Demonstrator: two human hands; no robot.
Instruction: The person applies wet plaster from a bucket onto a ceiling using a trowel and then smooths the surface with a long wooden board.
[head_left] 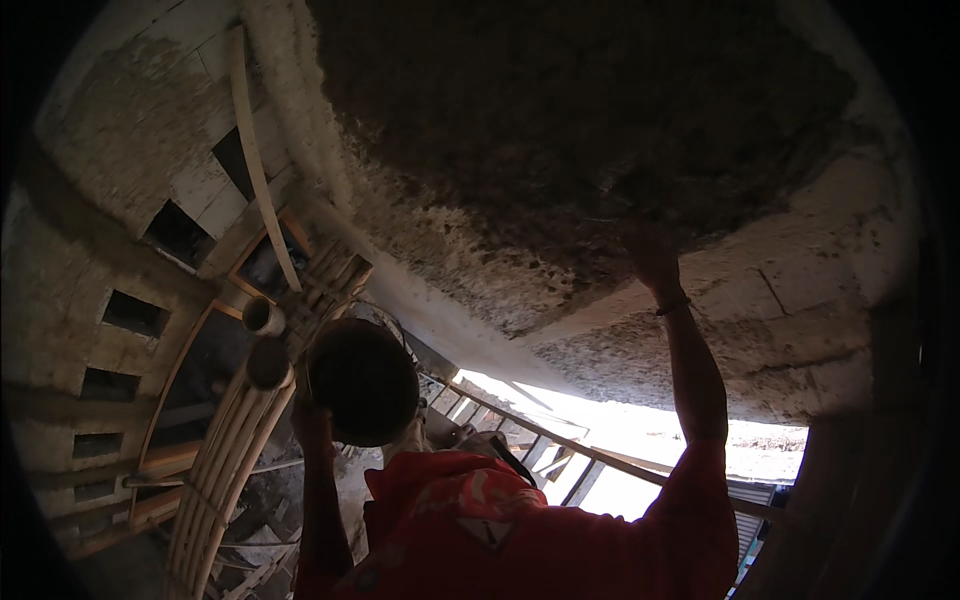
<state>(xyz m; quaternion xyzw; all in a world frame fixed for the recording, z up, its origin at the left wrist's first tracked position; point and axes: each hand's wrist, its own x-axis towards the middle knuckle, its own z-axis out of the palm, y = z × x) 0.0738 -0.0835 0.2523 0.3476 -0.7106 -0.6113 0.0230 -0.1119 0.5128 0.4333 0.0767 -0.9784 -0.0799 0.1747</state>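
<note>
My left hand (314, 424) is closed on the side of a dark round bucket (362, 382), held up in front of my left shoulder. Shadow hides whatever is inside it. Raised high on the right, my right hand (650, 255) reaches to the wall surface, at the lower edge of a large patch of dark, wet-looking plaster (580, 110). Its fingers fade into the darkness, and I cannot make out whether they hold a tool. Below the dark patch the wall (810, 270) is paler and rough.
Bundled bamboo poles (225, 465) stand at the left, near a long curved wooden strip (258, 150). Behind them a block wall (60, 270) has several square openings. A wooden railing (590, 452) crosses a bright gap at the lower right.
</note>
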